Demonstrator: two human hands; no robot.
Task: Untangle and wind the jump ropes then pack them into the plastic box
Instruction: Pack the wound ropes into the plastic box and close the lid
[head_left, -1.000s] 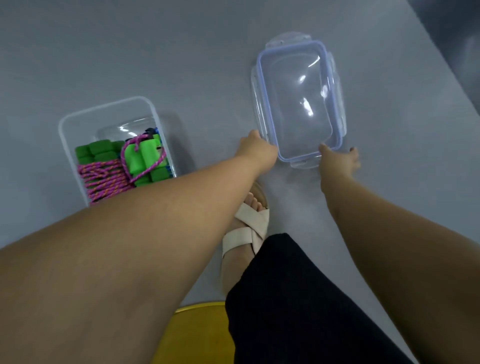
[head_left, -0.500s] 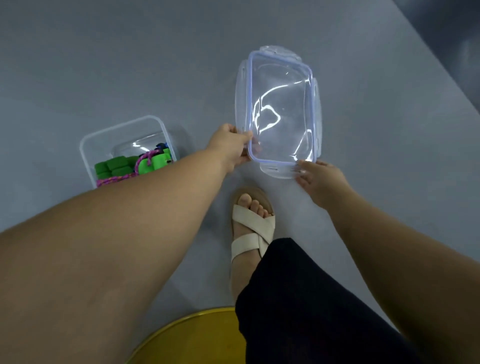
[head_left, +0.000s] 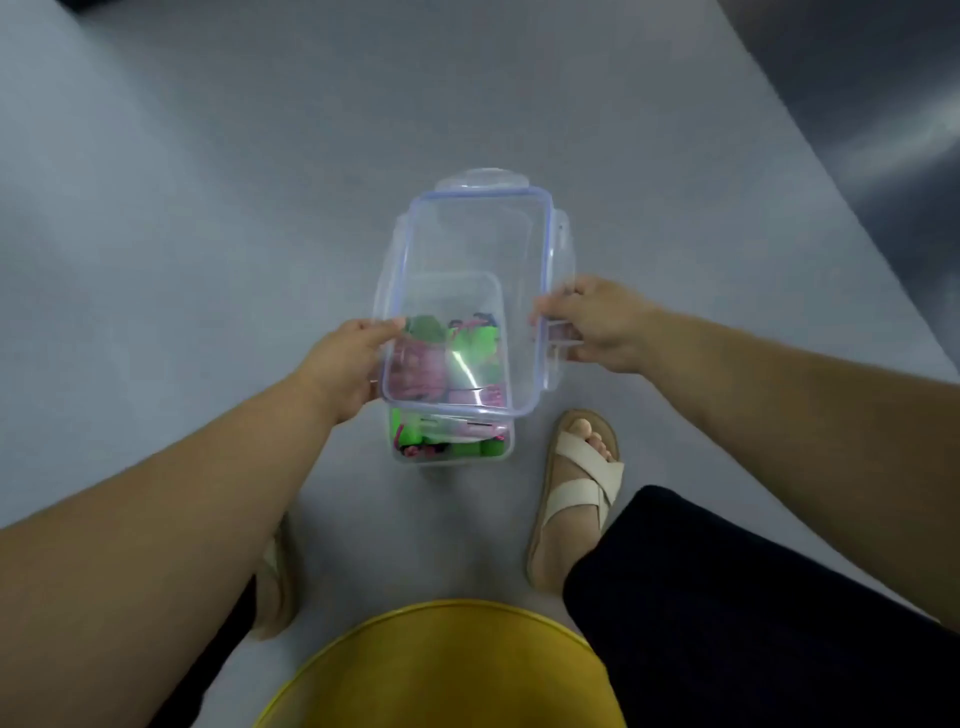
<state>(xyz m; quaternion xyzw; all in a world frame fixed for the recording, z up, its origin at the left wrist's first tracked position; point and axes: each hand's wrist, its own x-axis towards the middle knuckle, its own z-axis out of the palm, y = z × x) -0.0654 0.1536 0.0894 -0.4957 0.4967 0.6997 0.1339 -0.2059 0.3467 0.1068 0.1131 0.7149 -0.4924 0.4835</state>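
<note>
Grey floor (head_left: 208, 260) bears the plastic box (head_left: 452, 460) of jump ropes (head_left: 415, 447). Over the box, left hand (head_left: 345, 366) and right hand (head_left: 597, 325) pinch opposite sides of the lid (head_left: 478, 249) with curled fingers, and a sandalled foot (head_left: 576, 483) stands just beside.

Left hand (head_left: 345, 364) and right hand (head_left: 597, 325) grip the clear lid (head_left: 475, 249) by its long sides, over the box (head_left: 452, 461) on the grey floor (head_left: 208, 234). Pink ropes (head_left: 475, 430) with green handles (head_left: 491, 448) lie inside.

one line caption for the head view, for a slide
Left hand and right hand hold the clear lid over the plastic box of wound jump ropes.
</note>
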